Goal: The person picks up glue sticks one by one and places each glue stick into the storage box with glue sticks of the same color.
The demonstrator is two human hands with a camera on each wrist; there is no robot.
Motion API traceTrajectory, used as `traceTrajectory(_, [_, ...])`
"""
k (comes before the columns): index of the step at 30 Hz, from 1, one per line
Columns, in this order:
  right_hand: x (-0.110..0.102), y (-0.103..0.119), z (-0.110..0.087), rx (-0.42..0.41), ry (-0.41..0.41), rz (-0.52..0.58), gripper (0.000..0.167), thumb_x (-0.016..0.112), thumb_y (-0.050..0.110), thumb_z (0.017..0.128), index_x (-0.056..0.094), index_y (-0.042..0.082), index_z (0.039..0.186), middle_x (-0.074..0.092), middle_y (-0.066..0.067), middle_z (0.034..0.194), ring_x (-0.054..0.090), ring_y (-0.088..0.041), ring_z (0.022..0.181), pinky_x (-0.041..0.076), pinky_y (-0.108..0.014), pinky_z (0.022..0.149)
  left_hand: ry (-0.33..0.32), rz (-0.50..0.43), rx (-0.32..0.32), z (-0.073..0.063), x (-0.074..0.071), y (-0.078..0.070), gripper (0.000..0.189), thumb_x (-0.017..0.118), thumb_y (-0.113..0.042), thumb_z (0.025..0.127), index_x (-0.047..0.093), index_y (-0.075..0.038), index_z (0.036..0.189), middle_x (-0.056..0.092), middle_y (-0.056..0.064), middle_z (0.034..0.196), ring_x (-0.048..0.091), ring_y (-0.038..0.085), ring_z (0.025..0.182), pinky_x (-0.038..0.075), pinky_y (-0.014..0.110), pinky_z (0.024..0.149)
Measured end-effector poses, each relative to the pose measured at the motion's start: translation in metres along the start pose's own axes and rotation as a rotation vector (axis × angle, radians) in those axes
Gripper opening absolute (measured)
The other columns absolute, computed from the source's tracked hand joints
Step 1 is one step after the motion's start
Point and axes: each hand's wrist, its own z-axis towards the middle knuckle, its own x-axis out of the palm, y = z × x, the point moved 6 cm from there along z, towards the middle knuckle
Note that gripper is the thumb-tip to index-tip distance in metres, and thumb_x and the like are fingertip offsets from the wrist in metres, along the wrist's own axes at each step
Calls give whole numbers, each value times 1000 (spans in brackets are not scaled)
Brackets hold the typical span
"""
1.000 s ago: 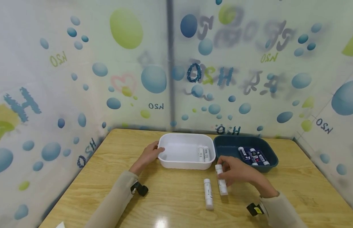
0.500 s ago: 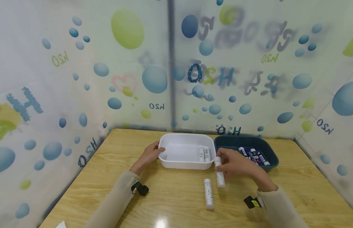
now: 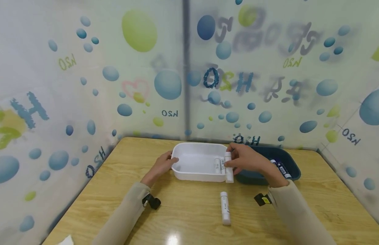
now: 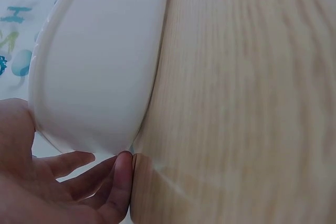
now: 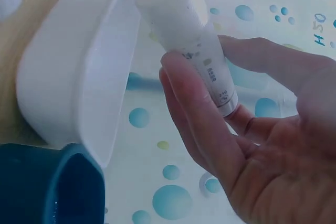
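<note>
My left hand [image 3: 162,164] grips the left end of a white plastic basin [image 3: 189,176], thumb over the rim and fingers outside and below. In the left wrist view the fingers [image 4: 123,177] curl under its end. My right hand [image 3: 249,158] pinches a white capped tube [image 3: 229,172] with small print, held upright-tilted at the basin's right rim. The right wrist view shows this tube [image 5: 205,59] between thumb and fingers, above the basin's edge. Inside the basin lie more white tubes [image 3: 217,165], side by side. Another white tube [image 3: 225,208] lies on the table in front.
A dark teal basin [image 3: 295,173] stands against the white one's right side. It holds dark tubes with white ends [image 3: 283,170], partly hidden by my right arm. A white scrap [image 3: 67,241] lies at the wooden table's [image 3: 183,211] near left. A printed curtain [image 3: 140,61] closes off the back.
My right hand has lifted the white tube up and left, from the table in front of the basins to the white basin's right rim. My left hand stays on the basin.
</note>
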Motion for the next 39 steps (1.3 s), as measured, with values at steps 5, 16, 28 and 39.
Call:
traceTrajectory(5, [-8,15,16,-15,-10,-15,39,73,16,96,51,-1,122,67,-21,104,72,-23,82,64,-45,74,-4,0,6,0,-1,0,56,56,-27,104,44,-7,156,60,22,142,66,31,117,60,40,90])
traceTrajectory(16, [-9,23,55,21,-35,-70,38,74,18,95,54,0,122,67,-22,110,75,-26,85,64,-34,68,-6,5,21,0,0,-3,57,57,-27,104,44,-7,156,62,23,141,67,30,114,61,39,87])
traceTrajectory(28, [-7,10,107,140,22,-77,37,74,13,94,54,-2,121,72,-17,98,75,-21,73,64,-42,80,0,-19,17,1,0,0,56,57,-26,105,45,-8,156,62,22,139,68,30,113,61,40,88])
traceTrajectory(39, [7,-8,128,230,53,-172,40,75,13,93,56,-2,125,68,-15,101,72,-18,68,64,-40,81,-7,-20,22,0,0,-2,56,57,-25,104,45,-7,155,63,22,138,68,29,112,61,39,87])
